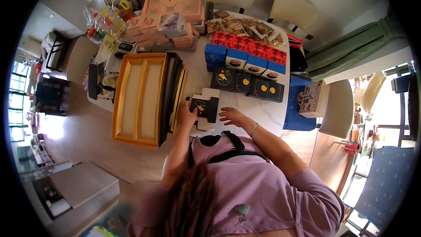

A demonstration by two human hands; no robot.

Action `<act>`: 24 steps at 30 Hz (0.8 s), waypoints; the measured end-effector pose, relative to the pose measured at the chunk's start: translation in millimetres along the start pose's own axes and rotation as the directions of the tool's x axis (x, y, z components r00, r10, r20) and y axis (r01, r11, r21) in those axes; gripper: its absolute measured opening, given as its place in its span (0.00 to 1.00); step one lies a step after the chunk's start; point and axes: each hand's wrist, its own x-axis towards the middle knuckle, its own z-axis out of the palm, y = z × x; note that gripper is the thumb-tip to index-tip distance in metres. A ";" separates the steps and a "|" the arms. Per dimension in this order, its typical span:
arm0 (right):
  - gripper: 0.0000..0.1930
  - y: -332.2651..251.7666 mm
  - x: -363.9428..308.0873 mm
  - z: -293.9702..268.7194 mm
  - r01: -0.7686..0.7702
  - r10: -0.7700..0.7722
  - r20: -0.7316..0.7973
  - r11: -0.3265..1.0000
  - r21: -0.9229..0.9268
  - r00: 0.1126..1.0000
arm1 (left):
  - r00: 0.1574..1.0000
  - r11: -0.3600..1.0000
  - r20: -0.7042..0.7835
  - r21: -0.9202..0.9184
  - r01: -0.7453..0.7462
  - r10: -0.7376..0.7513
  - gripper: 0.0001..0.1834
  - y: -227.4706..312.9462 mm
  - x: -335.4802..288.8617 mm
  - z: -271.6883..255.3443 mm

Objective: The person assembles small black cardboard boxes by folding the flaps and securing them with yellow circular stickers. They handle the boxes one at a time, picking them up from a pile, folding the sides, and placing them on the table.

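"Black cardboard, unfolded: where lies this printed carton [205,108]?"

"At my left hand [187,114], whose fingers touch its left edge; if they pinch it, I cannot tell."

"And the right hand [235,117]?"

"Its fingers are slightly apart, just right of the carton. Beyond my fingers stand black boxes [244,82]; to their left is a gold divided tray [151,98]."

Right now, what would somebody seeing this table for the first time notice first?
Probably the big gold tray with two long compartments, at the left of the white table. Next would come the bright red boxes and blue boxes, rowed on the table's right half. Nearer, the left hand touches a black carton with white flaps.
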 end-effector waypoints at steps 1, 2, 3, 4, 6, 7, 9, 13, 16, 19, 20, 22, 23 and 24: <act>0.36 -1.5 4.0 1.3 -0.004 0.004 0.007 1.000 0.000 1.000 | 1.000 0.998 -0.014 -0.056 0.019 -0.020 0.23 -2.8 -1.2 0.8; 0.37 -2.2 7.5 3.0 -0.015 0.015 0.020 1.000 -0.017 1.000 | 0.999 0.993 -0.026 -0.113 0.037 -0.040 0.21 -5.5 -2.6 1.7; 0.37 -2.6 10.6 4.7 -0.025 0.027 0.033 0.999 -0.034 0.999 | 0.998 0.984 -0.037 -0.169 0.053 -0.060 0.20 -8.2 -3.8 2.7; 0.38 -4.8 11.9 7.8 -0.036 0.039 0.048 0.998 -0.054 0.998 | 0.998 0.979 -0.018 -0.199 0.047 -0.052 0.19 -15.1 -3.6 5.3; 0.38 -7.6 12.1 13.0 -0.022 0.027 0.084 0.998 -0.056 0.996 | 0.999 0.966 0.018 -0.257 0.035 -0.031 0.17 -29.6 -3.0 8.5; 0.38 -9.1 9.4 14.9 -0.018 0.023 0.097 0.998 -0.054 0.995 | 1.000 0.946 -0.002 -0.323 0.009 -0.010 0.16 -32.7 -4.7 9.4; 0.35 -10.5 3.0 19.8 -0.007 0.015 0.096 0.996 -0.089 0.995 | 0.999 0.893 -0.047 -0.447 -0.045 0.027 0.13 -38.7 -9.0 11.0; 0.28 -9.0 -2.2 18.8 -0.005 0.022 0.088 0.983 -0.185 0.996 | 1.000 0.895 0.010 -0.446 0.013 -0.009 0.07 -50.9 -18.1 11.0; 0.20 -9.3 6.8 -7.4 0.000 -0.001 -0.002 0.950 -0.313 1.000 | 0.999 0.956 0.033 -0.292 -0.012 0.022 0.08 -4.3 -34.2 -16.4; 0.15 -21.2 19.5 -37.1 0.306 -0.359 0.130 0.494 -0.814 0.924 | 0.987 0.987 0.034 -0.047 -0.153 0.154 0.08 53.5 -38.2 -48.9; 0.15 -28.5 22.1 -42.6 0.347 -0.442 0.177 0.342 -0.873 0.880 | 0.970 0.966 0.036 0.086 -0.243 0.241 0.08 59.5 -34.9 -50.1; 0.14 -41.7 28.6 -47.1 0.401 -0.567 0.189 0.276 -0.874 0.802 | 0.931 0.892 0.093 0.267 -0.364 0.352 0.07 75.3 -25.7 -53.7; 0.14 -53.3 28.7 -44.4 0.397 -0.577 0.199 0.241 -0.885 0.793 | 0.928 0.881 0.094 0.292 -0.373 0.361 0.07 84.6 -20.6 -54.7; 0.14 -64.5 28.0 -42.4 0.393 -0.586 0.208 0.207 -0.896 0.783 | 0.924 0.868 0.095 0.317 -0.382 0.372 0.08 95.0 -15.9 -53.7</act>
